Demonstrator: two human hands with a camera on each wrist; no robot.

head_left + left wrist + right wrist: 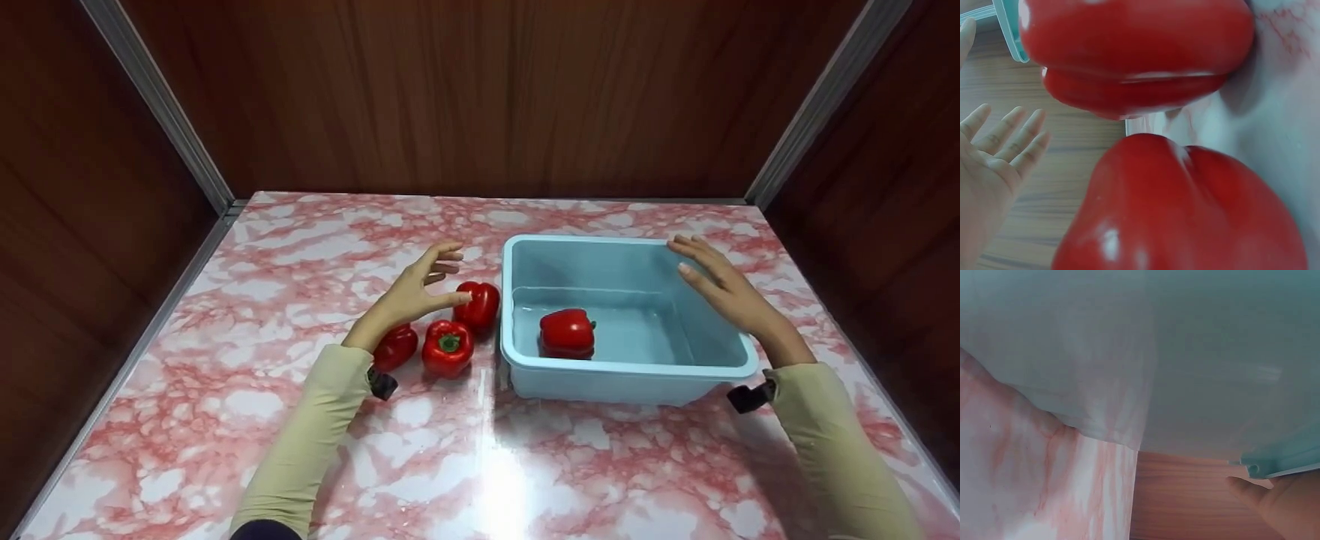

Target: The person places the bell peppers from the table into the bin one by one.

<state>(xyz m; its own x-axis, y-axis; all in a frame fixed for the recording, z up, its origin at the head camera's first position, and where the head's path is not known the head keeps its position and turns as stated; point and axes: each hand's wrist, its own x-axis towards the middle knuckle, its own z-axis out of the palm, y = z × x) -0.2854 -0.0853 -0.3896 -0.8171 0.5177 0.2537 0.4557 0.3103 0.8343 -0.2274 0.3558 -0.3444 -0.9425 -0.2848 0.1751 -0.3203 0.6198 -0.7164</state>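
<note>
My left hand [416, 294] hovers over red bell peppers on the left, its fingers spread and nothing in its grasp. Under and beside it lie one pepper [484, 309] close to the bin, another with its green stem facing up [439, 360], and a third [394, 349] partly hidden by the wrist. Two peppers fill much of the left wrist view, the upper one [1134, 39] and the lower one [1185, 219]. At the right side of a light blue plastic bin [600, 367], my right hand [726, 292] has its fingers extended over the rim. Inside the bin a red bell pepper [567, 334] lies on its side.
The table [420, 465] has a red and white marbled top. Dark wood-look panels [480, 97] enclose it at the back and both sides, with grey metal posts [161, 97] at the corners. The bin's outer wall [1129, 354] fills most of the right wrist view.
</note>
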